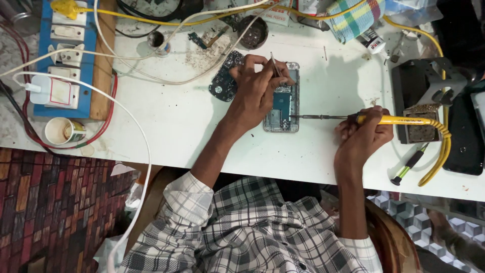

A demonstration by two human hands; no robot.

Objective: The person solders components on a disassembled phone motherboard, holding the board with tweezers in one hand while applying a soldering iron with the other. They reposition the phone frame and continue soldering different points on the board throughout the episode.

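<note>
Head view: left hand (pixel 257 88) pinches tweezers (pixel 275 65) over phone (pixel 283 98); right hand (pixel 364 134) grips soldering iron (pixel 353 119). Best kept steady, tip contact brief.

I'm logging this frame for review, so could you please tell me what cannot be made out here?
Head view only:
- Where the soldering iron tip meets the opened phone: too small to tell.
- The part gripped by the tweezers: hidden by the left hand.
- The dark circuit board: partly covered by that hand.
- The right hand palm: turned away.
- The black device: cut by the right edge.
</note>
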